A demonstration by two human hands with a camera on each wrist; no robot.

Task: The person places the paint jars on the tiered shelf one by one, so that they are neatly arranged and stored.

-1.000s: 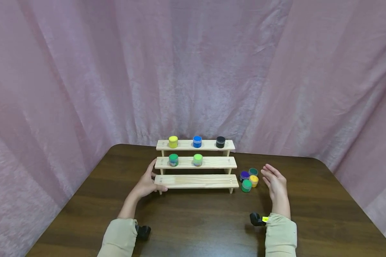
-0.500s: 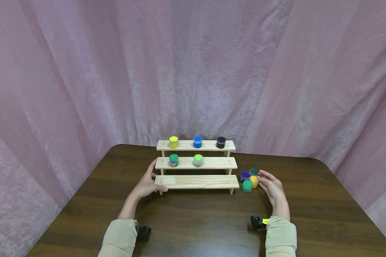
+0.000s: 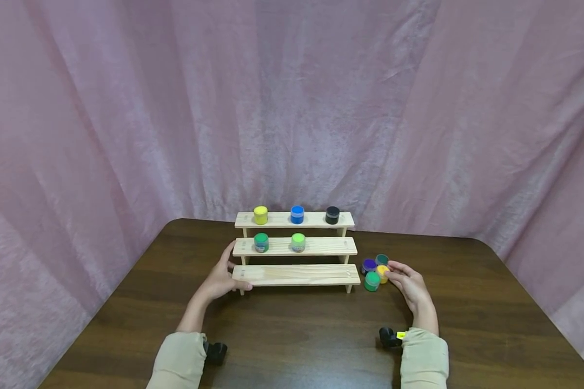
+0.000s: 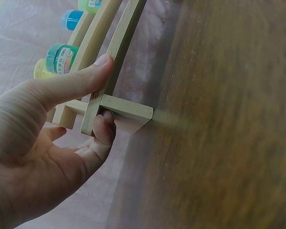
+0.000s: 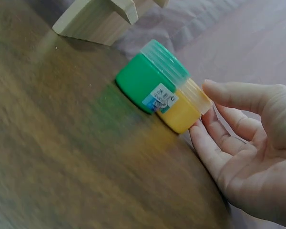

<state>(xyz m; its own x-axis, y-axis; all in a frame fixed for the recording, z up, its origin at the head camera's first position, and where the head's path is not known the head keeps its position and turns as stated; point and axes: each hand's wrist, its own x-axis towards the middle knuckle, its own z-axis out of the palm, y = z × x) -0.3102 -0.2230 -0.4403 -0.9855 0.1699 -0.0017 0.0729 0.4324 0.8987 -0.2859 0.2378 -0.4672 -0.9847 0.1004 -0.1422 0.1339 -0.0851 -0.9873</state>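
A three-tier wooden display stand stands on the table, and my left hand grips its lower left end. In the left wrist view the thumb lies over the lowest shelf with fingers curled beneath. My right hand is at a yellow-orange paint jar, thumb and fingertips pinching its lid side. A green paint jar stands against that jar. Behind them are a purple jar and a dark green jar, partly hidden.
The top shelf carries yellow, blue and black jars. On the middle shelf sit a green jar and a light green one. A pink curtain hangs behind the brown table.
My right hand has moved left from beside the jar cluster, and its fingers have closed in on the yellow-orange paint jar. The left hand keeps its grip on the stand.
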